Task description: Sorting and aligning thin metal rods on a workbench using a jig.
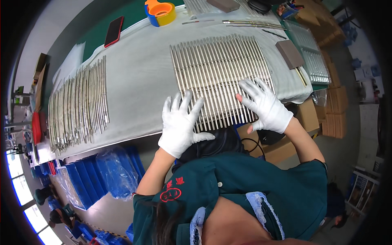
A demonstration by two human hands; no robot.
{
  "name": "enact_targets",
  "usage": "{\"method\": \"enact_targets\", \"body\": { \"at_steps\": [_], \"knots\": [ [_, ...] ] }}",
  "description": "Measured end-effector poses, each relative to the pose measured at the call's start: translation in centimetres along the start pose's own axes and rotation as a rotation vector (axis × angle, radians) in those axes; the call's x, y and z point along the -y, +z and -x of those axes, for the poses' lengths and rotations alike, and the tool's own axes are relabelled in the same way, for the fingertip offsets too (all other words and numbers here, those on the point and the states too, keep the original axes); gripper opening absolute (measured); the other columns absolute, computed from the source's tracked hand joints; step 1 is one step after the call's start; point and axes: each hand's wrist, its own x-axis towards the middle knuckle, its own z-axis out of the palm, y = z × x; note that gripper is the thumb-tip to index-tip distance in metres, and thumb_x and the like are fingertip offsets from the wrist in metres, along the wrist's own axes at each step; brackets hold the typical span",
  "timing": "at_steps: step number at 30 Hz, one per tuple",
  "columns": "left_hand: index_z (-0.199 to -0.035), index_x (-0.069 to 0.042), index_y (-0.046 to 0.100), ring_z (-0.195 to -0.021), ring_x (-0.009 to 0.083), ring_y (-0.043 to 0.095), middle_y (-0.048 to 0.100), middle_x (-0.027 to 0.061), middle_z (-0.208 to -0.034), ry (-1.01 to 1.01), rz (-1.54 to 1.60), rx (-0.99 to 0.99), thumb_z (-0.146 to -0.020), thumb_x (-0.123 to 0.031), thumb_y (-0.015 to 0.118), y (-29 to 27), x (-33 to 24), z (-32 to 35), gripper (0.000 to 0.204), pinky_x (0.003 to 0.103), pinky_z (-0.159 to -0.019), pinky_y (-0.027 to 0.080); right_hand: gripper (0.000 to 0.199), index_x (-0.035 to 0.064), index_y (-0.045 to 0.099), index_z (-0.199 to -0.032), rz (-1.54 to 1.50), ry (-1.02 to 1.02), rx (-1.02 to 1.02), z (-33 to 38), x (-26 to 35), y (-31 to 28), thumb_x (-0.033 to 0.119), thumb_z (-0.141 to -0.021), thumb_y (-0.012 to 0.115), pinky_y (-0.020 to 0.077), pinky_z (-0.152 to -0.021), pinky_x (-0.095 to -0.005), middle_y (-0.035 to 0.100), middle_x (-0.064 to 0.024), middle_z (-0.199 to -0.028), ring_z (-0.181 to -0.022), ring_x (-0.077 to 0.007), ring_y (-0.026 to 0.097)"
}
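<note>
**Left Hand (179, 122) and Right Hand (267, 107) Fan Out Over Row of Metal Rods (220, 65)**

A white cloth (139, 81) covers most of a green worktable (127, 11) in a workshop with bright windows (18, 188) at far left. The rods lie side by side right of centre, near ends reaching the table's front edge. Both hands wear white gloves, bare fingertips showing on the right; spread fingers rest over the row's two near corners, hiding some rods, and neither hand closes around anything. A second, more uneven batch of rods (79, 106) lies well apart at left. Beyond sit a red-edged phone (114, 31) and a tape roll (166, 17). A grey-brown block (289, 54) rests near the row's right side, a clear plastic tray (313, 61) past it. Blue bins (83, 177) and a clear bag (117, 171) crowd the space below at left; cardboard boxes (335, 104) stand at right.
</note>
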Motion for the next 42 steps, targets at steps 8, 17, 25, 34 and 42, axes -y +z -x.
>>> {"method": "enact_targets", "body": {
  "at_steps": [8, 17, 25, 34, 42],
  "knots": [
    [-0.129, -0.010, 0.045, -0.118, 0.0462, 0.039, 0.044, 0.0239, -0.129, -0.018, 0.013, -0.005, -0.053, -0.066, 0.068, 0.0, -0.6, -0.3, 0.097, 0.054, -0.104, 0.023, 0.100, 0.0071, 0.032, -0.136, -0.029, 0.011, -0.035, -0.1, 0.6, 0.4, 0.072, -0.062, 0.049, 0.0197, -0.107, -0.0515, 0.032, -0.0255, -0.138, -0.129, -0.0402, 0.030],
    [-0.133, -0.014, 0.042, -0.120, 0.0480, 0.036, 0.039, 0.0238, -0.132, -0.095, -0.026, -0.014, -0.051, -0.068, 0.068, 0.9, -1.8, -0.8, 0.101, 0.058, -0.103, 0.021, 0.096, 0.0113, 0.023, -0.141, 0.000, 0.023, 0.006, -2.9, 2.6, 1.0, 0.066, -0.068, 0.051, 0.0181, -0.108, -0.0518, 0.027, -0.0243, -0.141, -0.131, -0.0406, 0.026],
    [-0.128, -0.011, 0.048, -0.120, 0.0468, 0.036, 0.041, 0.0205, -0.130, -0.093, -0.011, -0.054, -0.058, -0.061, 0.070, 0.9, -2.0, -0.9, 0.089, 0.059, -0.101, 0.021, 0.095, 0.0068, 0.027, -0.138, -0.096, 0.040, -0.032, -3.5, 3.8, 1.0, 0.054, -0.064, 0.064, 0.0178, -0.109, -0.0502, 0.029, -0.0245, -0.140, -0.132, -0.0398, 0.026],
    [-0.127, -0.011, 0.047, -0.119, 0.0481, 0.036, 0.043, 0.0231, -0.127, -0.070, -0.017, -0.095, -0.060, -0.068, 0.062, 1.4, -1.8, -0.7, 0.090, 0.060, -0.101, 0.021, 0.086, -0.0020, 0.036, -0.131, -0.074, 0.042, -0.045, -4.6, 4.6, 1.1, 0.043, -0.066, 0.069, 0.0174, -0.110, -0.0490, 0.031, -0.0252, -0.139, -0.132, -0.0390, 0.027],
    [-0.127, -0.001, 0.044, -0.118, 0.0468, 0.037, 0.043, 0.0223, -0.128, -0.044, 0.002, -0.103, -0.059, -0.070, 0.062, 1.8, -1.4, -0.5, 0.099, 0.060, -0.101, 0.021, 0.086, -0.0064, 0.041, -0.127, -0.012, 0.063, -0.110, -5.9, 5.8, 2.0, 0.056, -0.070, 0.059, 0.0192, -0.109, -0.0460, 0.037, -0.0229, -0.136, -0.131, -0.0343, 0.030]
  ]
}}
